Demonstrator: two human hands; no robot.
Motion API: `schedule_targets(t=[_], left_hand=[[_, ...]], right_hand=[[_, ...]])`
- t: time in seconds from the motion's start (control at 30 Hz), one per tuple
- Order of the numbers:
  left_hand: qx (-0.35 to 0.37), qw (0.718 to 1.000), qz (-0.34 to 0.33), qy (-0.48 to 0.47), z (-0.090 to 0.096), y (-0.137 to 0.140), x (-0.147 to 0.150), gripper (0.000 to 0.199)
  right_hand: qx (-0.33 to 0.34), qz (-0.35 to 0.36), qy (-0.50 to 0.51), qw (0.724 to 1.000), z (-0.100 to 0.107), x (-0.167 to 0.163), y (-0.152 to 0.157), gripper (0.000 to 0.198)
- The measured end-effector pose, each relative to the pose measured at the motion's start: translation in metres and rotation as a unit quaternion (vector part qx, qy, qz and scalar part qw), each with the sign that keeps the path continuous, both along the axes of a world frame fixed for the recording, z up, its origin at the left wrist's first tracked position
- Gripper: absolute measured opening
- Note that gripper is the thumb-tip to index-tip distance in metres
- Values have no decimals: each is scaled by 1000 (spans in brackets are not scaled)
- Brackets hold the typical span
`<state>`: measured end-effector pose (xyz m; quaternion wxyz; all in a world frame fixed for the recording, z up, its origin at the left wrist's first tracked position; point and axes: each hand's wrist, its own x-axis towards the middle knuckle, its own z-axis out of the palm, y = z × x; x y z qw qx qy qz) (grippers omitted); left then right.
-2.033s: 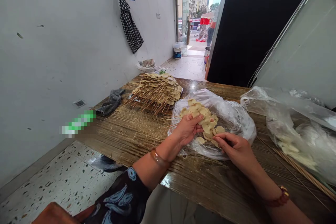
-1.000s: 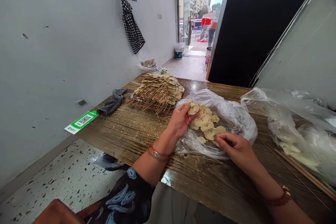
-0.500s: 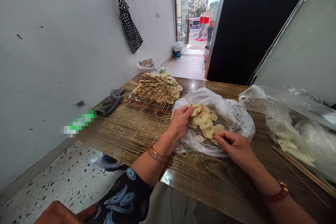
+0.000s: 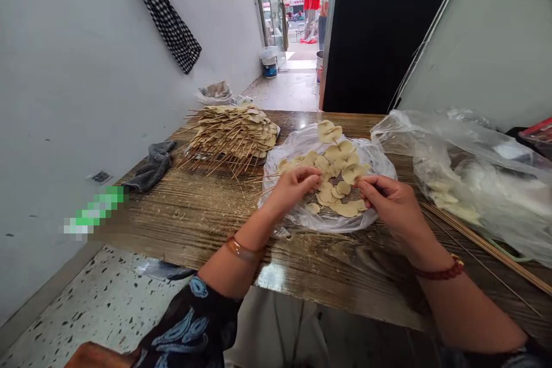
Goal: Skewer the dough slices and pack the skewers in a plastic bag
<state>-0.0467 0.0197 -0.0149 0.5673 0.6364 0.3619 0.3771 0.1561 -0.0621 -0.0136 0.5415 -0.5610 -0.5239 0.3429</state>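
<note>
Basically, we have the right hand [image 4: 390,195] pinched closed on the near end of a loaded skewer [image 4: 342,152], slanting up over the clear plastic bag [image 4: 297,139]. Left hand [image 4: 295,187] half-curled by the loose round slices [image 4: 334,192]; we can't tell if it grips any. We'd pinch firmly and pierce centrally. Far left: piled skewers [image 4: 241,132]; right: bare sticks [image 4: 478,240]. Bunched bag film probably snags points.
</note>
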Motion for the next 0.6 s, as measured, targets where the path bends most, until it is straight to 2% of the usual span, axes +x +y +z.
schedule_targets(t=[0.07, 0.13, 0.23, 0.3, 0.43, 0.53, 0.6], left_hand=[[127, 984, -18, 122, -5, -3, 4, 12], [235, 946, -49, 216, -6, -4, 6, 9], [335, 889, -104, 294, -5, -5, 5, 15], [366, 868, -124, 313, -3, -4, 2, 19], [388, 852, -144, 322, -2, -6, 1, 14], [397, 846, -136, 329, -4, -7, 5, 12], [392, 854, -121, 319, -5, -7, 7, 14]], right_hand=[[8, -11, 11, 1000, 0, 3, 1, 27], [13, -12, 11, 1000, 0, 4, 2, 27], [22, -2, 12, 1000, -1, 4, 3, 25], [25, 3, 15, 1000, -1, 3, 3, 24], [30, 6, 8, 1000, 0, 2, 3, 24], [30, 11, 1, 999, 1, 2, 3, 25], [30, 14, 1, 999, 2, 2, 3, 25]])
